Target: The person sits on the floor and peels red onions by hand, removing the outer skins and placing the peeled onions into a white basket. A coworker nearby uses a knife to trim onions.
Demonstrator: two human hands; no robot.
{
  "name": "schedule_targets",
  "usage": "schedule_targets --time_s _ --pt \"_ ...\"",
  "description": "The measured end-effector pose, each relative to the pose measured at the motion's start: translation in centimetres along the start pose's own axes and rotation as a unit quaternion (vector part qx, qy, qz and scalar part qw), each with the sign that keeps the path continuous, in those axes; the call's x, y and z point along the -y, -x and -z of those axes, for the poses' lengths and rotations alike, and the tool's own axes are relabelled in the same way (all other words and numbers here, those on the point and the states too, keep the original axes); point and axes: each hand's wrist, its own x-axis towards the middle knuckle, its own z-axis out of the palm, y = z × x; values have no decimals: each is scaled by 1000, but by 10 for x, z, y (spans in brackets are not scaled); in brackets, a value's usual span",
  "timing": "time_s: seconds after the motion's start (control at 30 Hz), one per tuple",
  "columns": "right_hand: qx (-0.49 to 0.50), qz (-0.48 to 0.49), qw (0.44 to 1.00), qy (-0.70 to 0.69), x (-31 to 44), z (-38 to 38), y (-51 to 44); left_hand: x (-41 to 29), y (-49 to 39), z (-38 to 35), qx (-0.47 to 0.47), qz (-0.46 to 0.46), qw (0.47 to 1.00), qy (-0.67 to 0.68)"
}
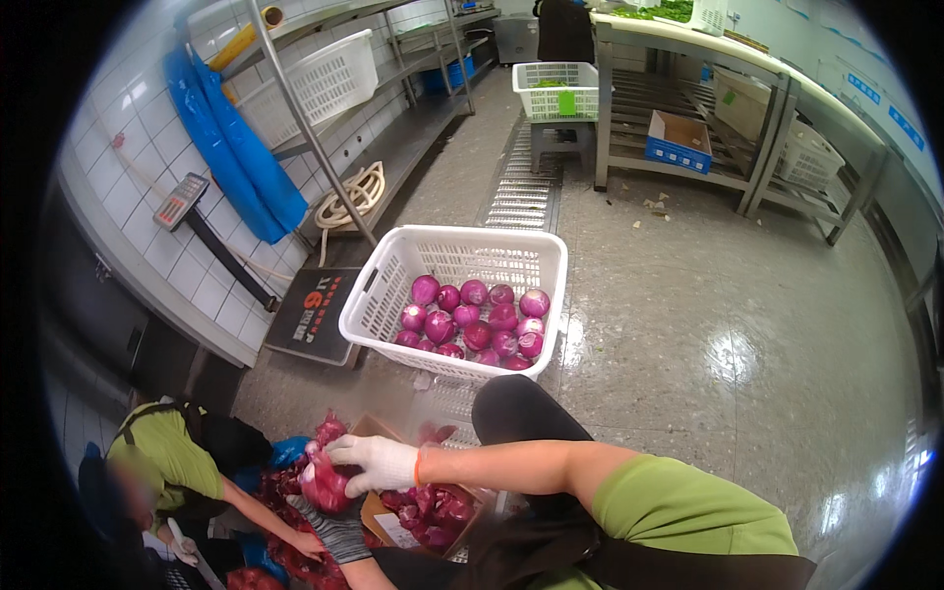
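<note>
A red onion [323, 488] with loose, papery skin is between my two gloved hands. My right hand [383, 463], in a white knit glove, grips it from above and the right. From below, my left hand [335, 527] in a grey striped glove supports it, its fingers partly hidden. Just beneath my right forearm, an open cardboard box [472, 527] holds dark red onion skins [431, 512]. More loose skins [284, 487] lie heaped to the left of my hands. Ahead of my knee, a white plastic basket [453, 365] contains several peeled red onions [476, 335].
A co-worker [173, 461] bends close on my left, one bare hand [306, 546] in the skins, the other gloved around a long flat tool [195, 557]. A platform scale [313, 313] stands beside the basket. Steel shelving [413, 140] and a worktable [601, 110] are farther off.
</note>
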Motion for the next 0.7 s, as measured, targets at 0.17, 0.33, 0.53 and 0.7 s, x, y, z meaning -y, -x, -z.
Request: schedule_targets --time_s 0.17,0.33,0.53,0.7 --pt "-15 -61 998 21 -1 -3 1 16 -8 -29 -102 -57 993 34" --pt "31 -66 986 150 4 4 -1 16 -8 -36 9 -48 994 -95" --pt "-89 -251 908 -325 -5 10 -5 23 1 -24 -61 -188 971 -134" --pt "-24 -155 969 191 -7 20 -10 12 2 -31 18 -151 988 11"
